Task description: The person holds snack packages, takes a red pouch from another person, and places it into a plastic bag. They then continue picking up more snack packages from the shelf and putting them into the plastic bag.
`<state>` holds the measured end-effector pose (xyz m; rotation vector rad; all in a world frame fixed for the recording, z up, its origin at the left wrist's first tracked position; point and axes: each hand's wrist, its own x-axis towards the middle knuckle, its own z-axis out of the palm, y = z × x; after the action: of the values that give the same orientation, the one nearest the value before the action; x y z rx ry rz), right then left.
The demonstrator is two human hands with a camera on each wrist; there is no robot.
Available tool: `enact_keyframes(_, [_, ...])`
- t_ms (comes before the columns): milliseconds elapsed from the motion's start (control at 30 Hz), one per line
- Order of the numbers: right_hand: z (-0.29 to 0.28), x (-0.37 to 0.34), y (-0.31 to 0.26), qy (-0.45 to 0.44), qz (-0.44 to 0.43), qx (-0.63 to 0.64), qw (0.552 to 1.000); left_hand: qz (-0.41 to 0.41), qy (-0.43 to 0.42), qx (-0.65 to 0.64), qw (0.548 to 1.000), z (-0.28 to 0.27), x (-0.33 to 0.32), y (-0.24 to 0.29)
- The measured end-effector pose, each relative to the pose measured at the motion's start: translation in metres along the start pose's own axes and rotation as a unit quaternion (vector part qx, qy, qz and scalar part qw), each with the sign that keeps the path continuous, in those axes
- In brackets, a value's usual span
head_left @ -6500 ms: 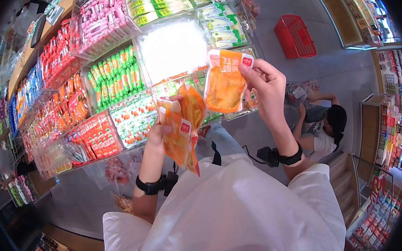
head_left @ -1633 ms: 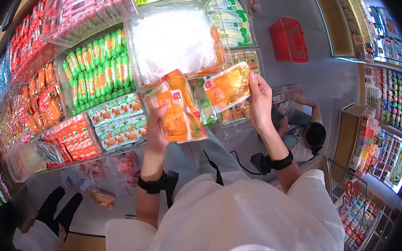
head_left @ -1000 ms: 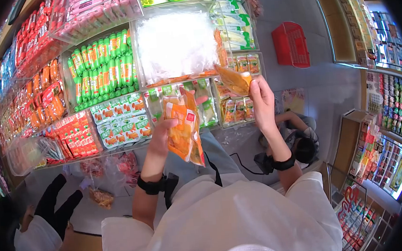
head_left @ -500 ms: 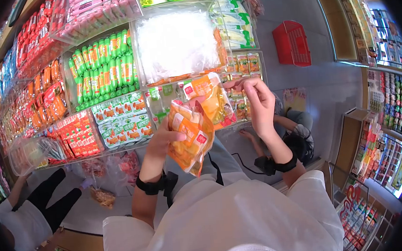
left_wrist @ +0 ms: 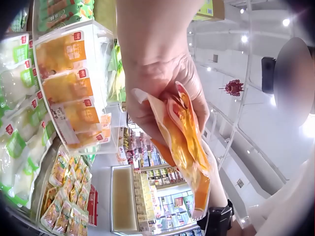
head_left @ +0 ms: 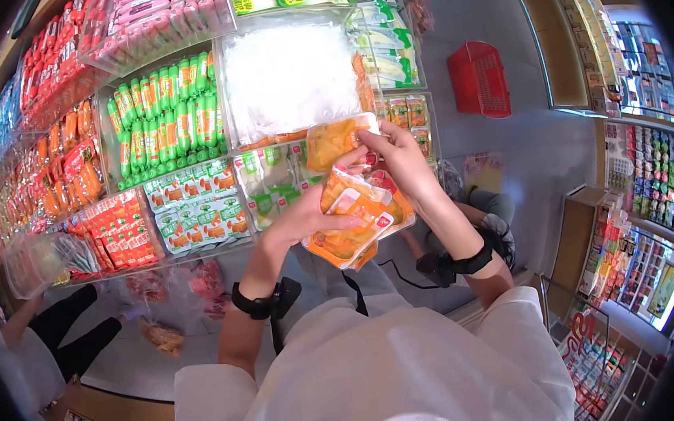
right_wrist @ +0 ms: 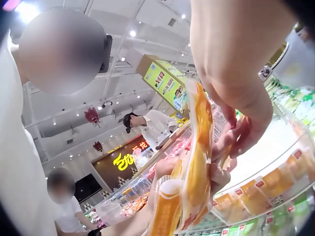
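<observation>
My left hand [head_left: 306, 215] grips several vacuum-sealed snack pouches [head_left: 348, 245], orange with red labels, fanned in front of my chest. The left wrist view shows the pouches [left_wrist: 189, 152] edge-on, hanging from the curled fingers of the left hand [left_wrist: 162, 86]. My right hand [head_left: 406, 161] pinches the right edge of another orange pouch [head_left: 328, 145] just above the stack. The two hands are close together, and the left fingertips overlap this pouch's lower edge. In the right wrist view the right hand [right_wrist: 246, 130] is behind the upright pouches [right_wrist: 197, 162].
Under the hands stands a display of clear bins: a glaring white bin [head_left: 295, 75] with orange pouches at its front, green-wrapped sausages [head_left: 167, 113], red packets [head_left: 121, 231]. A red basket [head_left: 479, 79] sits on the floor. One person crouches at right; another is at lower left.
The right hand has moved left and down to the stack, and its fingers now pinch the single pouch's edge. The left hand has brought its pouches up and to the right.
</observation>
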<state>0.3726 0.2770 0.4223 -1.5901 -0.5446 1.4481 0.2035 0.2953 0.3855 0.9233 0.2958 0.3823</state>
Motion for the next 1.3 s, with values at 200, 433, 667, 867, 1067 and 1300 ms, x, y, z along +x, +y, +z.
enact_keyframes(200, [-0.046,0.079,-0.043,0.150,-0.208,-0.221,0.941,-0.012,0.069,-0.155,0.985,-0.010,-0.017,0.005])
enact_keyframes(433, [-0.034,0.177,-0.056,0.243,-0.325,-0.652,0.641,-0.016,0.168,-0.239,0.956,-0.030,-0.046,-0.020])
enact_keyframes(667, [-0.017,0.200,-0.041,0.183,-0.317,-0.768,0.525,-0.036,0.192,-0.256,0.947,-0.034,-0.063,-0.013])
enact_keyframes(867, [-0.039,0.225,-0.032,0.215,-0.360,-0.703,0.574,-0.024,0.220,-0.244,0.944,-0.034,-0.068,-0.011])
enact_keyframes(1067, [-0.035,0.224,-0.038,0.206,-0.306,-0.760,0.535,-0.028,0.210,-0.240,0.947,-0.040,-0.070,-0.014])
enact_keyframes(1300, [-0.022,0.235,-0.027,0.193,-0.374,-0.787,0.452,-0.028,0.214,-0.249,0.944,-0.042,-0.073,-0.018])
